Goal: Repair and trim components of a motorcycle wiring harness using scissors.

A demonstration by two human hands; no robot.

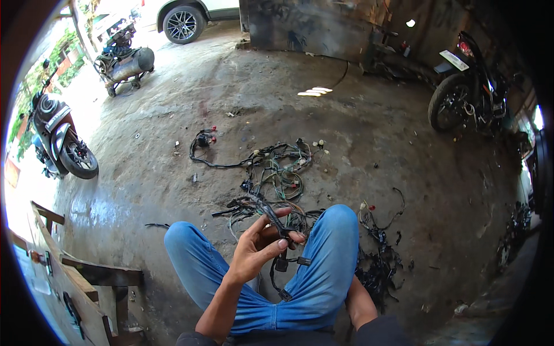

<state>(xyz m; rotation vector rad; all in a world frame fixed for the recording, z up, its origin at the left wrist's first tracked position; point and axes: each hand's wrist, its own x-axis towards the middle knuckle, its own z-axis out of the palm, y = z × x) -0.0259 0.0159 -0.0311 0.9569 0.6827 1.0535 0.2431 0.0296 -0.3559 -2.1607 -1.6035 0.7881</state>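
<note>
My left hand [254, 251] is raised between my knees, its fingers and thumb closed round a taped black branch of a wiring harness [266, 210]. Black connectors [281, 264] dangle from that branch below the fingers, over my jeans. Beyond the hand, the tangle of green, black and brown wires [283, 179] spreads over the floor, with several pale plugs at its far side. A black arm of wiring [222, 165] runs left to red-tipped ends. Of my right arm only the forearm [360, 304] shows, beside my right leg; the hand itself is hidden.
Black scraps [378, 268] lie right of my right knee, below a loose wire [398, 210]. A wooden bench [104, 271] stands close on the left. Farther off are a scooter [62, 138], an air compressor [130, 64], a white car [222, 10] and a motorcycle [461, 95].
</note>
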